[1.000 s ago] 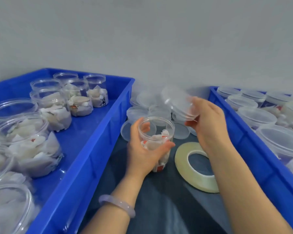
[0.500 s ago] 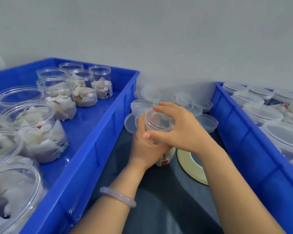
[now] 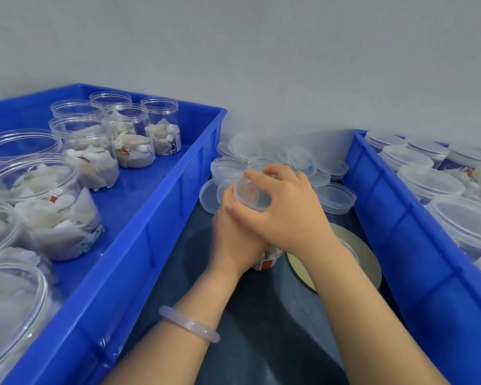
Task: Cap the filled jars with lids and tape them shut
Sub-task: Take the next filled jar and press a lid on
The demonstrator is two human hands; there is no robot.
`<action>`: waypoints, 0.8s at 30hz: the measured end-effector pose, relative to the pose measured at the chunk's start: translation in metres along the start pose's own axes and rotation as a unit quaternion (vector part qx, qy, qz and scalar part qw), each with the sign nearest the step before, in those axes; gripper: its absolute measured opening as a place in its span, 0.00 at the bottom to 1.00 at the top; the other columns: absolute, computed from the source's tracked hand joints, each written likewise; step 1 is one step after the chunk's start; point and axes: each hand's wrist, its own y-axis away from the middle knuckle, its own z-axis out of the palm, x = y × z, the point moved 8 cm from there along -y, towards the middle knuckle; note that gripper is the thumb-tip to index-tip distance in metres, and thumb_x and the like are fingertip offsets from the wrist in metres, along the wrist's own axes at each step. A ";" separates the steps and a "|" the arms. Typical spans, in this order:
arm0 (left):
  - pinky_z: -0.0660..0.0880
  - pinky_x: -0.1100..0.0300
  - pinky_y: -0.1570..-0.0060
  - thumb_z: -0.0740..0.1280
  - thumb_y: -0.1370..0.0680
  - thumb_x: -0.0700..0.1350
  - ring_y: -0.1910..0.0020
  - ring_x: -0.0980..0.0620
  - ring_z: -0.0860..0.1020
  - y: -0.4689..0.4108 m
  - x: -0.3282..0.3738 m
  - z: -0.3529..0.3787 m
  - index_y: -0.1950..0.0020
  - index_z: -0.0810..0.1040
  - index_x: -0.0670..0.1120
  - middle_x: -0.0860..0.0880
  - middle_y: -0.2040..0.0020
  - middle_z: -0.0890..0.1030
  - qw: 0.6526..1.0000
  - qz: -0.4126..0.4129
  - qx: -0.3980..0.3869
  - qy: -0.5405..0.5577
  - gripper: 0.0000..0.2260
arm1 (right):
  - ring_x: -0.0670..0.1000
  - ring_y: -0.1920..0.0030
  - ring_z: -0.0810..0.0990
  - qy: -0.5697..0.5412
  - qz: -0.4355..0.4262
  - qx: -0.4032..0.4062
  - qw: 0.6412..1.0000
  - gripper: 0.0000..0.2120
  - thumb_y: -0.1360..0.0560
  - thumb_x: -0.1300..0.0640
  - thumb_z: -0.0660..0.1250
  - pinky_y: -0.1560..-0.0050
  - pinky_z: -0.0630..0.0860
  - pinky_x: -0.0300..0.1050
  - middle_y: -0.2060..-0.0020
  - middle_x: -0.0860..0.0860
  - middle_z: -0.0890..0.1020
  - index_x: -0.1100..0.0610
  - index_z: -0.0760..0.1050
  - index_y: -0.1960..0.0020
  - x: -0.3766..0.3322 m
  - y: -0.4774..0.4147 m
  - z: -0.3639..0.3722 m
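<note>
In the left crate (image 3: 156, 245), the open jars (image 3: 81, 151) stand full of pale sachets. A few coloured tags show among them, too small to read. My left hand (image 3: 233, 240), with a bracelet (image 3: 189, 325) on the wrist, wraps round the jar (image 3: 274, 257) and hides most of it. The jar stands on the dark counter (image 3: 261, 343) between the two crates. A red tag (image 3: 267, 264) shows through the wall at its foot, the print too small to read.

The lid (image 3: 250, 194) sits on the jar's mouth. My right hand (image 3: 289, 215) is curled over it, fingertips round the rim. A second ago that hand held the lid in the air, clear of the open mouth.

Loose lids (image 3: 335, 197) lie heaped toward the back edge. The tape roll (image 3: 367, 262) lies flat just beside the jar, partly under my right wrist. Capped jars (image 3: 428, 182) fill the right crate (image 3: 400, 245).
</note>
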 end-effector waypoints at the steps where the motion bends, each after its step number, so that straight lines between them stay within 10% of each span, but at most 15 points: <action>1: 0.74 0.72 0.56 0.73 0.36 0.49 0.54 0.66 0.77 0.000 0.005 0.003 0.41 0.70 0.49 0.60 0.52 0.78 1.000 0.007 -0.010 -0.012 0.25 | 0.54 0.33 0.63 0.023 0.013 -0.005 1.000 0.32 0.31 0.35 0.65 0.39 0.62 0.41 0.32 0.48 0.68 0.44 0.69 0.30 -0.002 0.002 0.002; 4: 0.78 0.58 0.51 0.71 0.38 0.55 0.50 0.56 0.80 0.003 0.002 0.002 0.40 0.69 0.50 0.56 0.50 0.80 0.999 -0.017 -0.009 0.040 0.29 | 0.56 0.29 0.56 0.066 0.024 -0.089 0.994 0.37 0.29 0.33 0.61 0.36 0.63 0.48 0.27 0.52 0.59 0.46 0.57 0.24 -0.004 0.007 0.004; 11: 0.73 0.75 0.64 0.73 0.46 0.61 0.55 0.70 0.78 0.007 -0.003 -0.005 0.49 0.70 0.67 0.65 0.53 0.80 0.996 -0.062 0.008 0.063 0.26 | 0.52 0.46 0.69 0.029 0.051 -0.144 0.988 0.24 0.35 0.37 0.70 0.57 0.67 0.45 0.52 0.47 0.66 0.44 0.72 0.43 0.016 0.010 -0.027; 14: 0.78 0.65 0.55 0.76 0.45 0.59 0.50 0.63 0.80 0.007 0.000 -0.004 0.42 0.72 0.61 0.60 0.48 0.81 0.996 -0.043 -0.016 0.078 0.32 | 0.47 0.38 0.63 -0.059 0.054 -0.136 0.988 0.31 0.42 0.37 0.75 0.47 0.66 0.42 0.44 0.44 0.67 0.41 0.70 0.43 0.026 0.002 -0.023; 18: 0.74 0.74 0.59 0.75 0.44 0.58 0.51 0.69 0.78 0.007 0.004 -0.007 0.47 0.71 0.68 0.70 0.49 0.78 0.997 -0.037 -0.004 0.067 0.28 | 0.39 0.30 0.62 -0.211 0.022 -0.160 0.964 0.36 0.38 0.46 0.78 0.32 0.63 0.41 0.28 0.38 0.63 0.40 0.68 0.33 0.021 0.004 -0.004; 24: 0.74 0.73 0.63 0.71 0.42 0.59 0.55 0.67 0.79 0.004 0.004 -0.001 0.44 0.71 0.62 0.63 0.53 0.80 0.996 -0.058 0.011 0.064 0.27 | 0.47 0.37 0.65 -0.075 0.043 -0.076 0.993 0.41 0.38 0.36 0.74 0.45 0.62 0.39 0.38 0.47 0.68 0.49 0.66 0.31 0.015 0.001 -0.008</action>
